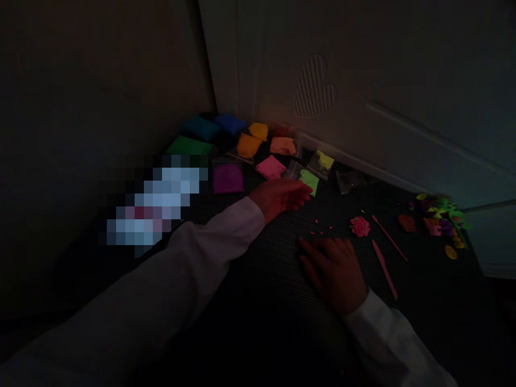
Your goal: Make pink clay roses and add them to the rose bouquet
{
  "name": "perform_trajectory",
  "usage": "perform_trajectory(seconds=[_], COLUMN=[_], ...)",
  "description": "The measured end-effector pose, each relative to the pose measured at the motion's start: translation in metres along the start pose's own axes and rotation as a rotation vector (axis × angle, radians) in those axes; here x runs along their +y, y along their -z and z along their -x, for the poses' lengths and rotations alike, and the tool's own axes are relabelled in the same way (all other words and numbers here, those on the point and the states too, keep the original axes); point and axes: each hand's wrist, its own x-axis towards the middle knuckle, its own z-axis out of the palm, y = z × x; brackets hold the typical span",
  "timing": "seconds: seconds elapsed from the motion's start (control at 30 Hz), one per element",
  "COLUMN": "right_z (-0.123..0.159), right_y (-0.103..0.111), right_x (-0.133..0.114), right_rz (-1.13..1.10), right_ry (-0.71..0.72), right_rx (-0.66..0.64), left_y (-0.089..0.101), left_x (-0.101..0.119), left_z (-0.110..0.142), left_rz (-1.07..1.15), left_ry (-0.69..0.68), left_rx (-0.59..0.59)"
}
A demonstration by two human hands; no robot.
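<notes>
In dim light, my left hand (282,200) reaches across the dark tabletop, fingers stretched out and nothing seen in them. Its fingertips overlap the light green clay packet (310,181) in view; whether they touch it I cannot tell. Nearer to me, my right hand (334,271) rests palm down on the table with its fingers apart. Small pink crumbs (321,232) are scattered just beyond its fingertips. To its right are a pink clay flower (360,226), a pink modelling knife (385,270) and a thin pink stick tool (389,238).
Several clay packets lie along the back, among them purple (228,178), pink (271,167), green (190,145) and orange (248,145). Colourful clay pieces (443,217) cluster at the right edge, beside a reddish lump (407,223). A bright blurred-out patch (169,193) is on the left. A pale panel (258,70) rises behind.
</notes>
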Motion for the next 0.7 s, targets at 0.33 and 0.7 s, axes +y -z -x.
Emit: perform_trajectory(seconds=[0.33, 0.7], right_z=[0.004, 0.005], right_y=[0.002, 0.005], right_x=[-0.002, 0.008], right_rz=[-0.043, -0.215], right_ry=[-0.001, -0.005], right_rx=[-0.03, 0.103], left_y=[-0.001, 0.0], left_x=[0.0, 0.001], left_z=[0.001, 0.001], left_rz=[0.001, 0.002], left_ry=[0.006, 0.012], left_rx=[0.014, 0.06])
